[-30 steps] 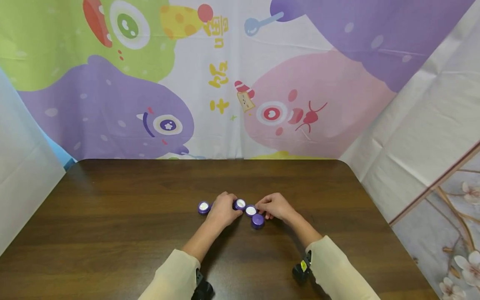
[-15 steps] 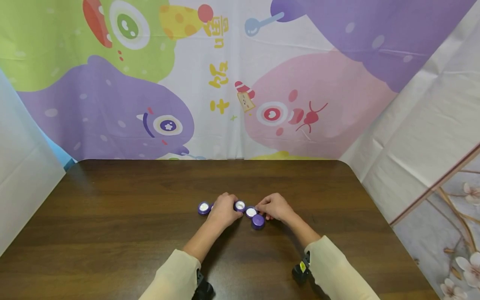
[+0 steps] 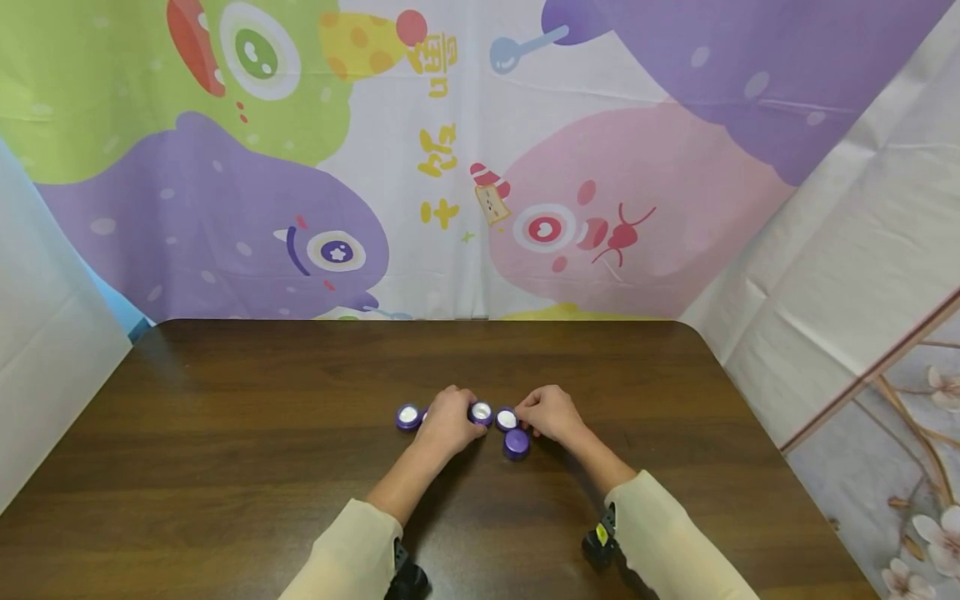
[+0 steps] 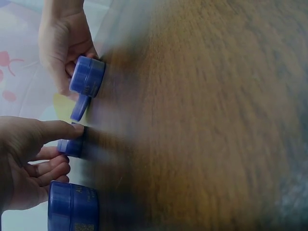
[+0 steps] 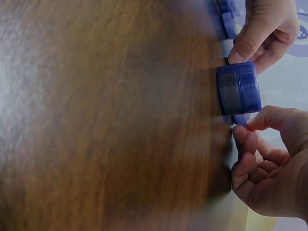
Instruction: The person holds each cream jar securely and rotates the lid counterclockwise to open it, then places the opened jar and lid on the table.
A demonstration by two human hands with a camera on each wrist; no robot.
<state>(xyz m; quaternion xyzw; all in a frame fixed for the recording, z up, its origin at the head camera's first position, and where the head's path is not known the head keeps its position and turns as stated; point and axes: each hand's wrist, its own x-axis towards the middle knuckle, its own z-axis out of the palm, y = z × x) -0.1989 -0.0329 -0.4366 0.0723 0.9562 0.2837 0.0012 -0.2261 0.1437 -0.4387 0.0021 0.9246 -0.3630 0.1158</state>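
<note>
On the dark worktop (image 3: 225, 467), the left hand (image 3: 447, 421) curls its fingers round a purple cap (image 3: 481, 412). The right hand (image 3: 551, 412) pinches a second cap (image 3: 507, 419), which has slid slightly toward the first since a second ago. A closed purple jar (image 3: 516, 443) sits just before them; another cap (image 3: 408, 416) lies left, unmoved.
</note>
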